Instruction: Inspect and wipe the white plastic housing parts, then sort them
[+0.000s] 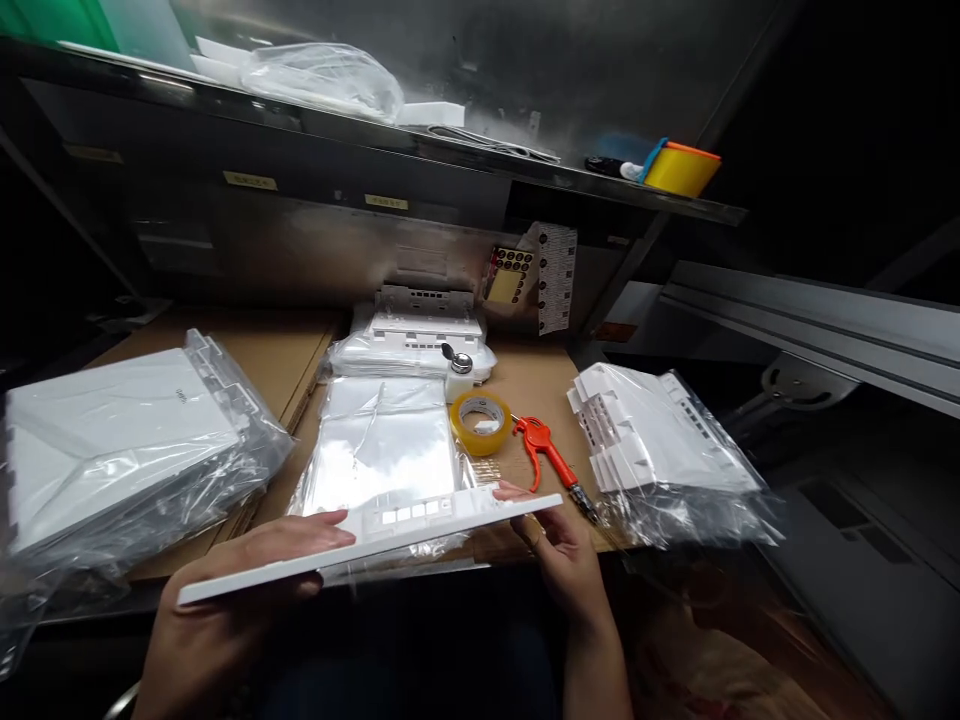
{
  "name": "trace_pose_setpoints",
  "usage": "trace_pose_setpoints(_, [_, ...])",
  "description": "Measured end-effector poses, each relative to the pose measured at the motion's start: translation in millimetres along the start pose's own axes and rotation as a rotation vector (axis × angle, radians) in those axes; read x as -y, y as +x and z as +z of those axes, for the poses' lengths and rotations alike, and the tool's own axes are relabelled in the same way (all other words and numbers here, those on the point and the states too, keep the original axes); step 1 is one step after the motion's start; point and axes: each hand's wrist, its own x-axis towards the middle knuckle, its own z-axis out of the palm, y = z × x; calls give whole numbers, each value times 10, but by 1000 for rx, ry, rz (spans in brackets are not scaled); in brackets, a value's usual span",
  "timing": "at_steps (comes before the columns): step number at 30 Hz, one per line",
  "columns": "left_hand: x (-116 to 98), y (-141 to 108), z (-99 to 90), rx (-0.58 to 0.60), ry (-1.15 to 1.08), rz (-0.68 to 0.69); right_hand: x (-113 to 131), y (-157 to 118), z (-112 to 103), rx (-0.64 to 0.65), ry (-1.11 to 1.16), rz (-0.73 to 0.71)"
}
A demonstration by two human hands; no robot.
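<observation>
A flat white plastic panel is held nearly edge-on above the front of the bench, its left end lower than its right. My left hand grips its left part, with fingers on the far side. My right hand holds the right end between thumb and fingers. Just behind the panel lies a stack of clear plastic bags. A roll of yellow tape and a red air blow gun rest on the cardboard to the right of the bags.
Bagged white panels lie at the left and right. More white parts sit behind the bags, near a small metal-topped bottle. A metal shelf crosses above, carrying plastic wrap and a yellow roll.
</observation>
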Motion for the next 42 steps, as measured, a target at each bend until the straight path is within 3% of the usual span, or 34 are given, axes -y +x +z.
trace_pose_setpoints(4, [-74,27,78,16,-122,26,-60,13,-5,-9,-23,14])
trace_pose_setpoints(9, [38,87,-37,164,-88,192,-109,-9,-32,-21,-70,59])
trace_pose_setpoints(13, [18,73,-102,155,-82,194,-65,58,-102,-22,-177,80])
trace_pose_setpoints(15, [-27,40,-89,81,-27,140,8,220,-121,-72,-357,24])
trace_pose_setpoints(18, [-56,-18,-28,-133,80,15,148,674,-82,-126,-704,-42])
trace_pose_setpoints(21, [12,-56,29,-265,126,-55,237,1259,32,-1,-891,-16])
trace_pose_setpoints(23, [89,-64,40,-223,151,-60,242,1601,140,119,-1019,34])
trace_pose_setpoints(25, [155,-64,35,-95,185,-45,217,1834,254,212,-1140,98])
trace_pose_setpoints(28, [190,-71,29,3,191,-64,194,1970,371,282,-1263,157])
trace_pose_setpoints(32, [215,-91,36,-158,179,-112,309,1994,330,280,-1302,110])
trace_pose_setpoints(37, [362,-87,11,-228,272,68,477,2220,283,94,-1255,-90])
trace_pose_setpoints(42, [378,-82,35,-239,326,159,424,2468,426,106,-1240,-155])
